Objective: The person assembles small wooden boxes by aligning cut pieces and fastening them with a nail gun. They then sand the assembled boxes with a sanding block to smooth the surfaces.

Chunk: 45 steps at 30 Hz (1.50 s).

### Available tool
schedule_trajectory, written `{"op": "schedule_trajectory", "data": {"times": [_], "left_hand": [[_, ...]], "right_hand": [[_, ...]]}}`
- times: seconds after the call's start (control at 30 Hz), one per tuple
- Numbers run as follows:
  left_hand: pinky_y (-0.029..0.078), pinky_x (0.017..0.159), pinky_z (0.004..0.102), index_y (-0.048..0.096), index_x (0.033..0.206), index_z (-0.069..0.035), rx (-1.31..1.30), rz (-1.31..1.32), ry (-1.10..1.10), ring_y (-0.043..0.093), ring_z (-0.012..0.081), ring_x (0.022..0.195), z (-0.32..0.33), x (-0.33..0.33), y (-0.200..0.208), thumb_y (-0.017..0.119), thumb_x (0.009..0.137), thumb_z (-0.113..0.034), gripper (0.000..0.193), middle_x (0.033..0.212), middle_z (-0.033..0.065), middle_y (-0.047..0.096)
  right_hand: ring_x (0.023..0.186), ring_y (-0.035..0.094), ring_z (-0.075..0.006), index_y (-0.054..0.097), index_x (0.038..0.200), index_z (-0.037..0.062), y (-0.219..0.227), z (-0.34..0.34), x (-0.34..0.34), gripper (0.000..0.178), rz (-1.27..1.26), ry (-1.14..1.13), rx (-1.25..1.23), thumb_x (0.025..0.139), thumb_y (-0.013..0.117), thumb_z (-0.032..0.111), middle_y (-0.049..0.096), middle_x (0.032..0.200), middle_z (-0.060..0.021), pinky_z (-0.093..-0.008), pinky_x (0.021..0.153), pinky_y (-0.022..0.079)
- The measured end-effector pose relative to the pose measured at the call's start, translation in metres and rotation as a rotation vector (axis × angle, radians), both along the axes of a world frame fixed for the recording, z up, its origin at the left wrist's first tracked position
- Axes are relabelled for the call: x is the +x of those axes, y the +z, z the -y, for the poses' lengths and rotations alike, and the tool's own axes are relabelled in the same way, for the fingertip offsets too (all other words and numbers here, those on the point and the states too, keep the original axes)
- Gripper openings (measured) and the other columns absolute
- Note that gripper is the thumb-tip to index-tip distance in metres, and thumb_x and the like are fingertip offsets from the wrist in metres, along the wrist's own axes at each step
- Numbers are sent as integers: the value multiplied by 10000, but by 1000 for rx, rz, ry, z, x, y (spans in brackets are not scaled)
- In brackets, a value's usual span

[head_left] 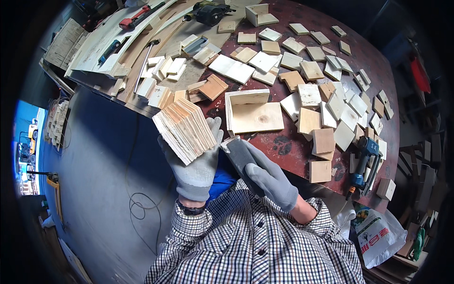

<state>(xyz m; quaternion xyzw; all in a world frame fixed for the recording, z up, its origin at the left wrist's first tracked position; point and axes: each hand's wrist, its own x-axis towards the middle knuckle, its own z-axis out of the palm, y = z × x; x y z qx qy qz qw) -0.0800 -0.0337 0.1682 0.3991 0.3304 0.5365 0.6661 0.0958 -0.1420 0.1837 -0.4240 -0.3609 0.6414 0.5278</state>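
My gloved left hand (195, 174) is wrapped round a thick stack of square plywood pieces (183, 130), held up tilted at the table's near edge. My gloved right hand (273, 182) grips a long dark grey block (242, 158) with a worn, pale upper end, its kind unclear. That end is close beside the fingers of my left hand, apart from the stack. Just beyond both hands, a corner assembly of joined boards (257, 118) lies on the dark red table (283, 144).
Many loose plywood pieces (309, 94) cover the table. At its right edge lies a blue and black nail gun (364, 163), above a white plastic bag (380, 236). A hammer (145, 66), a red tool (137, 20) and a black power tool (209, 13) lie far left. A cable (144, 203) loops on the floor.
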Motion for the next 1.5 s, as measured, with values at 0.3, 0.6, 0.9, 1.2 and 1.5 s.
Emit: {"op": "schedule_trajectory", "data": {"times": [0.3,0.6,0.9,1.2,1.5], "left_hand": [[469,1130,484,442,1515,1,686,-1102,313,599,348,1317,14,0,8,799,908,-178,727,1420,184,623],[334,1238,498,184,1644,36,438,-744,378,458,351,1447,18,-42,-18,762,984,-326,949,1578,241,414],[391,1232,474,216,1672,-107,163,-50,133,444,279,1484,20,-17,9,285,1056,-778,914,1598,138,400],[378,1235,464,303,1651,-64,145,10,194,496,266,1430,21,-21,9,321,1129,-608,754,1565,147,481],[381,1241,453,315,1630,-50,253,-480,252,483,273,1457,31,-20,-5,262,1143,-610,743,1589,161,449]], "right_hand": [[1538,373,-311,177,1689,-40,12,-43,-21,756,203,-203,349,1126,522,329,351,1662,-232,-403,1272,273],[1416,490,-337,351,1626,-51,32,-33,15,763,443,-176,368,1050,641,358,504,1518,-240,-432,1215,357],[1238,547,-447,465,1584,7,49,-19,6,706,973,-63,691,1024,652,395,522,1404,-313,-518,1101,418],[1213,560,-438,447,1589,1,45,-29,1,700,943,-81,660,1019,655,349,550,1369,-316,-498,1078,435],[1177,573,-431,445,1595,27,43,-44,16,685,830,-131,569,1024,633,356,561,1332,-309,-490,1067,443]]}}
